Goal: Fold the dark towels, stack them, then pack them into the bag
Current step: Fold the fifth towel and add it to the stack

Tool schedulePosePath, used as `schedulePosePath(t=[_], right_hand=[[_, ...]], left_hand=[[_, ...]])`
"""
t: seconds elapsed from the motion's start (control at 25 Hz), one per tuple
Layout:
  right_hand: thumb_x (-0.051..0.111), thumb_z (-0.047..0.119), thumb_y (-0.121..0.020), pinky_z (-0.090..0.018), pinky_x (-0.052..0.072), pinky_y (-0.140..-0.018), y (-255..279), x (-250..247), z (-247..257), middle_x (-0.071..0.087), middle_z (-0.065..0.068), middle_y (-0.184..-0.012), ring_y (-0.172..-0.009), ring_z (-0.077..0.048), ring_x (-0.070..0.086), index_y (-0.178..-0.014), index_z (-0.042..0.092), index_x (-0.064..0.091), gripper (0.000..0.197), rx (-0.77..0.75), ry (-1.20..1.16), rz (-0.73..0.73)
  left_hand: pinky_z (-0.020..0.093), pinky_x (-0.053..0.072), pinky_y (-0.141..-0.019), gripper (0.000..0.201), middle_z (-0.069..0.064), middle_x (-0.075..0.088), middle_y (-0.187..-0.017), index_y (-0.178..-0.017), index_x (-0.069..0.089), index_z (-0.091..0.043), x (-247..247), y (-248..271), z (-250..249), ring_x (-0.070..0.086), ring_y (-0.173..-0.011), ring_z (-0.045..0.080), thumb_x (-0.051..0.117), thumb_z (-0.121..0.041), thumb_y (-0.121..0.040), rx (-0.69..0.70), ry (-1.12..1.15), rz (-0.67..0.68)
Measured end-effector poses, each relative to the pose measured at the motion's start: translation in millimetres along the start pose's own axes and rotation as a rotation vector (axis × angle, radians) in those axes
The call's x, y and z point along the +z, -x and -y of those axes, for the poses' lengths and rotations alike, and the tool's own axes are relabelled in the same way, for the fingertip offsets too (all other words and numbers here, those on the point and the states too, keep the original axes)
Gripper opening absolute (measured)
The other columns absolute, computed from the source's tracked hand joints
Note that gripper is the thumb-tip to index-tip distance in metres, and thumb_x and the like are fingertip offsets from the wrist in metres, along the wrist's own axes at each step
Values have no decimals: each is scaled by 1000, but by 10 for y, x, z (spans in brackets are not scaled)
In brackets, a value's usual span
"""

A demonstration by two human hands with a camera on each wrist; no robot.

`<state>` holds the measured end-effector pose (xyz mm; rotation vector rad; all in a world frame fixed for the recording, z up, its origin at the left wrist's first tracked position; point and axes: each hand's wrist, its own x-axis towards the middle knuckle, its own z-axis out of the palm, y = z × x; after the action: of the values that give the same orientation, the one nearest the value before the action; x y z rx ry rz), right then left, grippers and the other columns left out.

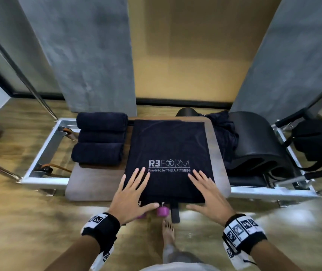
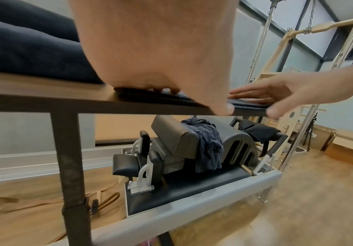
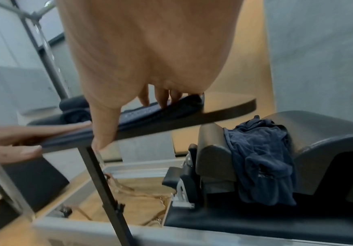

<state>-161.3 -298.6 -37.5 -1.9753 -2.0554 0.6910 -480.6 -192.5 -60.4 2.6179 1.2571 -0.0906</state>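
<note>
While both hands lie flat with fingers spread on the near end of the dark towel (image 1: pixel 168 153) spread across the counter (image 1: pixel 89 182), neither grip closes on anything: the left hand (image 1: pixel 131 194) and right hand (image 1: pixel 208 194) seem to be smoothing the cloth for its next fold. Folded towels (image 1: pixel 100 138) already sit stacked at the counter's left edge, clear of the working space. More dark cloth (image 3: pixel 259 159) waits draped on the padded arc (image 3: pixel 327 133); I cannot pick out the bag.
</note>
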Motion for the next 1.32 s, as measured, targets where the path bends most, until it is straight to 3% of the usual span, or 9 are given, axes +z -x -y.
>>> schedulePosePath(t=[0.12, 0.28, 0.4, 0.52, 0.6, 0.72, 1.04, 1.2, 1.32], right_hand=[[69, 4, -86, -33, -5, -130, 164, 100, -6, -23, 15, -170, -156, -6, -21, -165, 36, -6, 113, -12, 232, 8], [50, -16, -87, -20, -1, -127, 218, 13, -58, 9, 18, -171, -158, -2, 0, -161, 34, 32, 90, -29, 0, -33], [52, -9, -99, -11, 22, -118, 243, -97, -66, 48, 17, -155, -150, 2, 31, -137, 26, 67, 54, 37, -221, -76], [70, 3, -96, -23, 49, -101, 251, -318, -90, 78, 11, -111, -112, -3, 67, -104, 32, 77, 30, 118, -349, -146], [81, 14, -90, -26, 53, -89, 210, -493, -125, 78, 12, -91, -94, -4, 72, -89, 32, 77, 18, 151, -412, -172], [85, 16, -85, -35, 60, -80, 49, -735, -163, 81, -6, -89, -91, -24, 78, -89, 12, 83, 5, 237, -789, -236], [71, 9, -97, -26, 59, -61, -894, -1183, -512, 81, -9, -93, -84, -17, 77, -99, 7, 78, 7, 390, -1044, -425], [73, 8, -95, -33, 59, -62, -1382, -1199, -767, 80, -15, -93, -75, -19, 76, -96, 4, 77, 5, 513, -1008, -400], [75, 1, -91, -28, 58, -61, -1593, -1122, -948, 76, -17, -92, -74, -19, 72, -100, 0, 74, 9, 590, -974, -455]], left_hand=[[48, 5, -133, 98, -12, -28, -171, -165, -18, -35, -11, 160, 96, -25, -159, 13, 57, -46, -103, 27, -30, 20], [33, 1, -132, 78, -15, -5, -175, -168, 16, -33, -88, 253, 180, -12, -160, 5, 57, -12, -106, 70, 90, -28], [34, 8, -133, 42, -14, 35, -166, -148, 60, -24, -183, 281, 204, 18, -157, 1, 55, -11, -108, 17, 298, -118], [45, 40, -121, 15, -6, 76, -128, -111, 81, -25, -364, 257, 175, 62, -131, 11, 70, -23, -102, -154, 570, -229], [43, 57, -91, 15, -8, 79, -87, -84, 80, -26, -543, 191, 163, 72, -91, 6, 79, -38, -93, -229, 744, -324], [34, 50, -63, 45, -2, 67, -62, -65, 67, -13, -822, -1, 169, 61, -63, 7, 86, -50, -83, -244, 883, -473], [28, 47, -74, 18, -3, 73, -81, -81, 70, -20, -1193, -1140, 179, 68, -80, 8, 75, -22, -98, -389, 934, -567], [40, 50, -81, 21, 8, 71, -82, -84, 67, -7, -1055, -1712, 235, 67, -91, 31, 72, -19, -100, -544, 884, -495], [45, 49, -103, 16, 12, 71, -109, -114, 69, -5, -965, -1958, 212, 62, -117, 36, 67, -14, -102, -626, 862, -426]])
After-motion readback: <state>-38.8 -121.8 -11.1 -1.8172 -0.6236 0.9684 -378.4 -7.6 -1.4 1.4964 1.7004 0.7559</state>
